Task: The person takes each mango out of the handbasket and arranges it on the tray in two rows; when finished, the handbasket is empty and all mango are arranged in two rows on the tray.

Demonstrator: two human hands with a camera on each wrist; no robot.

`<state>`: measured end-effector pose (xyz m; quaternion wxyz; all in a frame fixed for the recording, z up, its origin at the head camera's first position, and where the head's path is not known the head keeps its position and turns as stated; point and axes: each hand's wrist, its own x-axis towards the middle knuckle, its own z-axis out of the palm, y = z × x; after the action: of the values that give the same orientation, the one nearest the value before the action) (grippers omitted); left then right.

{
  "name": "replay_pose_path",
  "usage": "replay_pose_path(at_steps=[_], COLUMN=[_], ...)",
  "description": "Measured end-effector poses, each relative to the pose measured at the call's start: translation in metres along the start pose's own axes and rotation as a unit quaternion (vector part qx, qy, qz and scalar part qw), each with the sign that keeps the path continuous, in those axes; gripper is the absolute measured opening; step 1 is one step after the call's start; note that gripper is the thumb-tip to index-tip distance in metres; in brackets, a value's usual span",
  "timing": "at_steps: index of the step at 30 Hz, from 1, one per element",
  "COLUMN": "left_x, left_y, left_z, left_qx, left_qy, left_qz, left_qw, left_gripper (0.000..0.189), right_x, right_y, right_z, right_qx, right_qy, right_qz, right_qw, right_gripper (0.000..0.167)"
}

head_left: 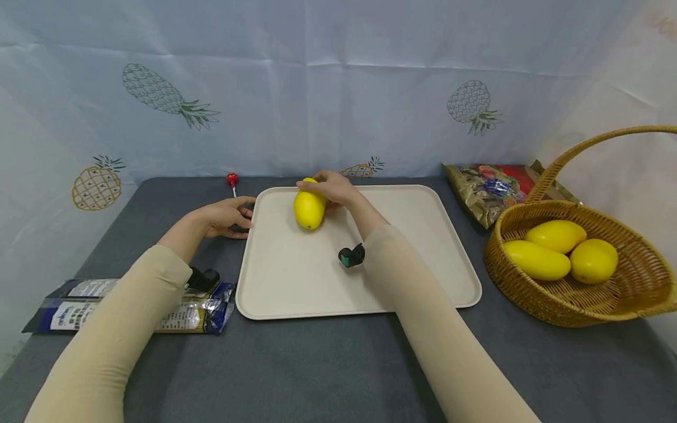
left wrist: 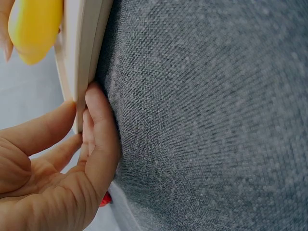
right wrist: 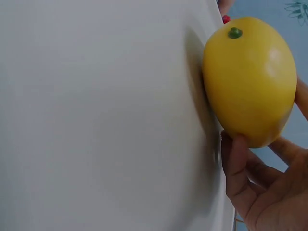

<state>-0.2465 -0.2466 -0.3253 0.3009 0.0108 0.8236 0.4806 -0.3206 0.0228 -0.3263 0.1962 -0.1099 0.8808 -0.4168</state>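
Observation:
A pale beige tray lies on the table, with its left rim between the thumb and fingers of my left hand. In the left wrist view, the thumb is at the rim's upper side and the other fingers reach under its edge. Over the tray's far left part, my right hand holds a yellow mango with thumb and fingers around it. Its small green stem shows in the right wrist view, and its side is close against the tray surface.
On the right stands a wicker basket with a tall handle and three yellow mangoes. Behind it lies a gold and red candy bag. A red lollipop is beyond my left hand; shiny packets lie under my left forearm.

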Motion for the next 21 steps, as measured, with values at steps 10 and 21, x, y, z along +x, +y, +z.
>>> replay_pose_path(at_steps=[10, 21], left_x=[0.0017, 0.002], left_y=[0.0008, 0.0013], left_z=[-0.0001, -0.0005], left_qx=[0.001, -0.003], left_qy=[-0.001, -0.005], left_qz=[0.002, 0.0], left_qw=[1.0, 1.0], left_gripper=[0.08, 0.08], right_x=[0.0019, -0.0015], right_y=[-0.0003, -0.0014], right_z=[0.0061, 0.0066], right_qx=[0.002, 0.029], right_qy=[0.011, 0.0], right_qz=[-0.005, 0.005], right_qw=[0.9999, 0.9996], right_gripper=[0.07, 0.062])
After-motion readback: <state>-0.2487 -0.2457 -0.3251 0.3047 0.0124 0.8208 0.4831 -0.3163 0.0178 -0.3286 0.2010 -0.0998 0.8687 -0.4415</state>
